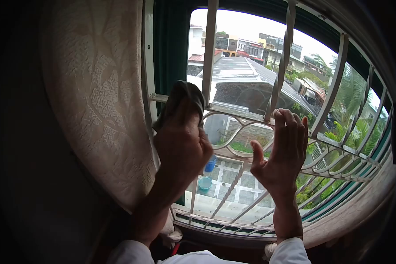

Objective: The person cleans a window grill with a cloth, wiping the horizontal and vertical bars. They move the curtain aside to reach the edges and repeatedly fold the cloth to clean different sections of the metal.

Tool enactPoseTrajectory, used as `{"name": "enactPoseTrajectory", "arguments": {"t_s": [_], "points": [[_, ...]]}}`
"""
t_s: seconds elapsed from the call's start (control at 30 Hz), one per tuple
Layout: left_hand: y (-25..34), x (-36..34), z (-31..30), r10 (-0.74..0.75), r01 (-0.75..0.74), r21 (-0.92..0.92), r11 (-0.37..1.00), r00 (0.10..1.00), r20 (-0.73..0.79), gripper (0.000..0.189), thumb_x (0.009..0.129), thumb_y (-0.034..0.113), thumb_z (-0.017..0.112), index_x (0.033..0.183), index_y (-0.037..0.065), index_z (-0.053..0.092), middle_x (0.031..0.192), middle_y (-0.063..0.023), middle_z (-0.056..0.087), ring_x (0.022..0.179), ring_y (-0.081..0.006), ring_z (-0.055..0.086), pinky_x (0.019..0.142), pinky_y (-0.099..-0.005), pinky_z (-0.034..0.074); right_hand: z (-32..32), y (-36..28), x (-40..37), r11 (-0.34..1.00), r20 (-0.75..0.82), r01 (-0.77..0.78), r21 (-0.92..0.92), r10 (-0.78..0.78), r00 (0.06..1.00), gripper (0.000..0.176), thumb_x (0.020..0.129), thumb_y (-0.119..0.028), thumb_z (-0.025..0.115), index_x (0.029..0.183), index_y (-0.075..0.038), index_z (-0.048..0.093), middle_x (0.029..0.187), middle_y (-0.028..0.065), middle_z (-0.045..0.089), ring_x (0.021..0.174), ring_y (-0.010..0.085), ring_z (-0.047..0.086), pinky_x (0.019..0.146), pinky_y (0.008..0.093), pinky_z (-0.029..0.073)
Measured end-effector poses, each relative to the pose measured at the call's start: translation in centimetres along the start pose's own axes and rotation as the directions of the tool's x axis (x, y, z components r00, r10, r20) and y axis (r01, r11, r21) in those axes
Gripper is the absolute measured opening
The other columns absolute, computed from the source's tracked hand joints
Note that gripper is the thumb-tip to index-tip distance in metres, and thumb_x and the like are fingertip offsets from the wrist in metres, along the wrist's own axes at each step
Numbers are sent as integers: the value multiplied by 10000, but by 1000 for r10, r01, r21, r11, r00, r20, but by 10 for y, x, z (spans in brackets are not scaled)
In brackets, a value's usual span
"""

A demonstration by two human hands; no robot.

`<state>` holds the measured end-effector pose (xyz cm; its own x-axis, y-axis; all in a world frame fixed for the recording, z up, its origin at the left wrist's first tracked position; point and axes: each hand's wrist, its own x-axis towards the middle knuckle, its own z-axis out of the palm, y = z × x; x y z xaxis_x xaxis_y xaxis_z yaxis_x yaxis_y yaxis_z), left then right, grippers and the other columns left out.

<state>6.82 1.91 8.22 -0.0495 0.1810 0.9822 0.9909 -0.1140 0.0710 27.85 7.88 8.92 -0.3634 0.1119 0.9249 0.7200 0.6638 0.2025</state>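
Note:
A dark grey cloth [180, 97] is bunched in my left hand [182, 141], whose fingers are wrapped round it. The cloth lies against the left part of the white window grille [241, 113], by a horizontal bar and an upright flat bar. My right hand [282, 154] is raised with the thumb spread from the fingers and holds nothing. Its fingertips are right at the horizontal bar, near the foot of a twisted upright bar [286, 48]. Curved scrollwork [226, 145] of the grille shows between my two hands.
A pale patterned curtain [101, 97] hangs at the left, and another curtain [339, 220] runs along the lower right. The dark green window frame [171, 48] surrounds the grille. Outside are a roof [237, 68], a blue bucket [210, 163] and a turquoise basin [205, 183] far below.

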Motion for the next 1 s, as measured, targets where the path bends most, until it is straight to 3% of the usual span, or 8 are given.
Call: {"name": "enactPoseTrajectory", "arguments": {"t_s": [0.17,0.3,0.37,0.5,0.63,0.73,0.83,1.0], "points": [[-42,13,-24,-236,180,286,941,956,174,301,748,-25,595,1027,-54,701,1048,-225,719,924,-388,719,812,-456,605,0,12,0,999,84,-5,45,1,997,663,655,-123,815,1241,28,542,1181,206,570,1137,394,555,1109,545,360],[-31,14,-19,-254,222,163,961,945,207,279,736,-60,569,981,-51,700,1007,-251,712,945,-415,705,869,-486,582,1,12,2,999,75,-4,43,0,997,667,610,-106,818,1207,10,546,1119,198,557,1052,384,547,962,507,401],[-4,9,-15,-109,153,-213,965,973,205,342,714,-90,539,1019,-57,690,1064,-280,694,1043,-450,676,969,-494,539,1,10,2,998,45,3,60,-6,999,667,599,-103,816,1199,4,545,1085,192,545,1038,379,539,959,504,400],[29,-5,-17,145,-144,-130,981,989,4,471,690,-98,532,1129,-31,691,1181,-287,669,1155,-444,642,1043,-456,506,4,14,3,997,36,-20,74,17,999,672,601,-110,818,1203,6,543,1077,195,540,1047,376,541,952,502,400],[46,39,-11,-181,170,73,983,799,574,448,722,-59,594,1158,-64,693,1122,-258,696,1089,-379,683,965,-528,533,1,17,-1,997,44,10,80,-14,999,663,608,-111,817,1200,6,543,1067,191,541,1045,372,544,954,500,402],[54,43,-15,-249,209,137,968,763,596,384,729,-67,600,1102,-68,691,1123,-265,691,1092,-400,680,969,-530,533,1,18,-3,995,30,1,104,-4,1000,656,613,-106,815,1200,3,543,1057,182,543,1035,367,546,955,496,403],[38,-4,5,30,-12,-108,994,985,169,337,749,-74,575,1069,-79,680,1154,-282,672,1096,-423,673,950,-519,536,-2,17,-1,993,40,-19,118,14,999,663,612,-122,817,1200,9,539,1048,181,537,1027,359,542,967,491,404],[30,2,-6,110,-111,-38,993,994,-12,435,831,-37,579,1254,3,673,1239,-212,657,1100,-377,625,978,-476,472,-1,19,-2,993,68,-27,119,19,998,664,626,-160,817,1202,16,537,1060,181,535,1036,354,539,982,489,404]]}}
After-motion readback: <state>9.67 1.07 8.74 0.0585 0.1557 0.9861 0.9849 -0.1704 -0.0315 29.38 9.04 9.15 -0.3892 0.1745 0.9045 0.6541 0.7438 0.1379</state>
